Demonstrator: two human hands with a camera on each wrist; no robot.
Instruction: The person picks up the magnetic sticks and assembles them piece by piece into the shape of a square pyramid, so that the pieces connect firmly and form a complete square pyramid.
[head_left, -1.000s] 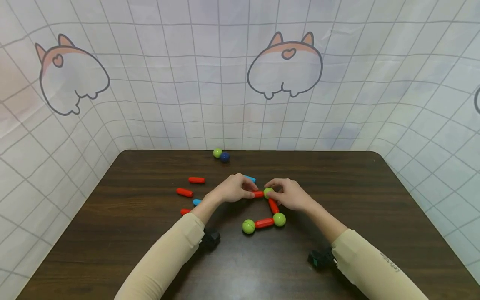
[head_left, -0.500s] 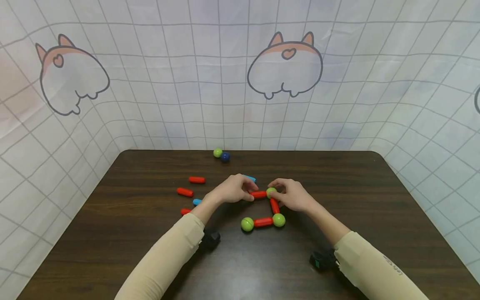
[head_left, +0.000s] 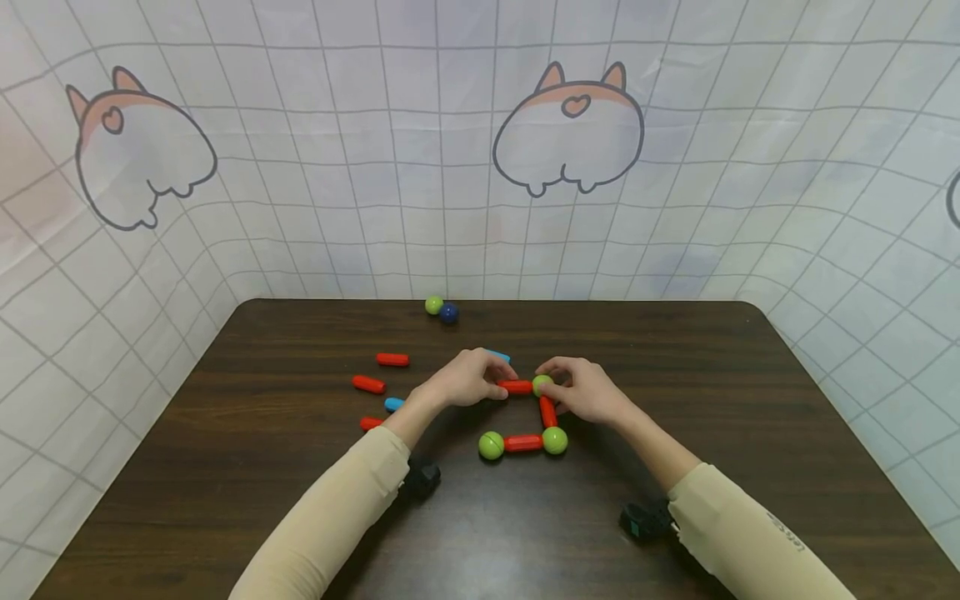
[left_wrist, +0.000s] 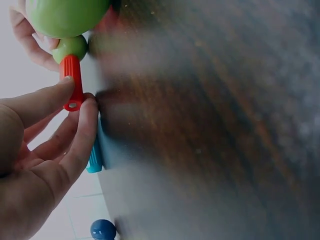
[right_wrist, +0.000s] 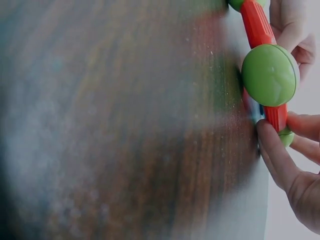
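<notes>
My left hand (head_left: 468,377) pinches the free left end of a red magnetic rod (head_left: 517,387) between thumb and finger. A small metal dot marks that rod's end in the left wrist view. At its other end, my right hand (head_left: 585,388) holds a green ball (head_left: 542,385) in its fingertips. From this ball a second red rod (head_left: 548,412) runs toward me to another green ball (head_left: 555,440). A third red rod (head_left: 523,443) lies leftward from there and ends in a green ball (head_left: 491,446). Together they form an angular C, its gap facing left.
Several loose red rods, one a red rod (head_left: 393,360), lie left of my left hand. One blue rod (head_left: 393,404) is partly behind the left wrist, another blue rod (head_left: 498,356) beyond the hand. A green ball (head_left: 434,305) and a dark blue ball (head_left: 448,313) sit at the far edge.
The joined shape has shifted slightly: its near row of balls and rod has swung a little left and away from me. My right hand has edged right with its ball; my left hand hardly moved.
</notes>
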